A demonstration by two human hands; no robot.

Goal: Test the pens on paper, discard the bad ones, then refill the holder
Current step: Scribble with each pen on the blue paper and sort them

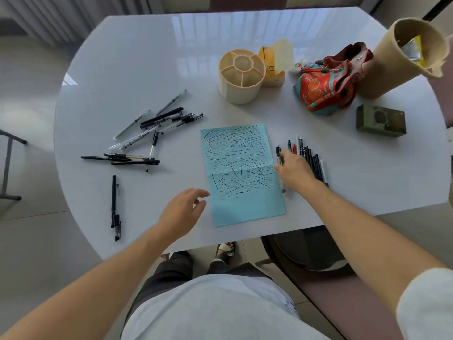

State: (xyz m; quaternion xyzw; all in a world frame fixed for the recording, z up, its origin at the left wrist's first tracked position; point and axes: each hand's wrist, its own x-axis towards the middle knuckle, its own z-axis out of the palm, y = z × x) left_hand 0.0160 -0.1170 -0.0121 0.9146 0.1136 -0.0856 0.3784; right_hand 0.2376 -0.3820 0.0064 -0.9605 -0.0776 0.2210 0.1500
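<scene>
Near table edge: the white table (137, 69) carries everything; its front rim is closest to the person.
Left hand (182, 212): it hovers just beside the lower left corner of the paper, fingers loosely curved and spread, holding nothing.
Single pen (115, 207): one black pen lies alone at the near left, well apart from the other pens.
Blue paper (245, 207): it lies flat between the two hands; its upper part is full of short black strokes and a few red ones, its lower part is bare.
Right hand (295, 171): it lies on the near end of the pen row; the fingers bend down around a clear pen (279, 155) at the paper's right edge, but I cannot tell if they really grip it.
Pen row (310, 155): dark pens and one red lie side by side, just right of the paper.
Loose pens (157, 128): a scattered pile of black and clear pens lies left of the paper.
Holder (241, 76): a cream round holder with compartments stands beyond the paper, with no pens inside.
Far right: a colourful cloth pouch (328, 84), a dark green box (381, 121), a tan tube (402, 55).
</scene>
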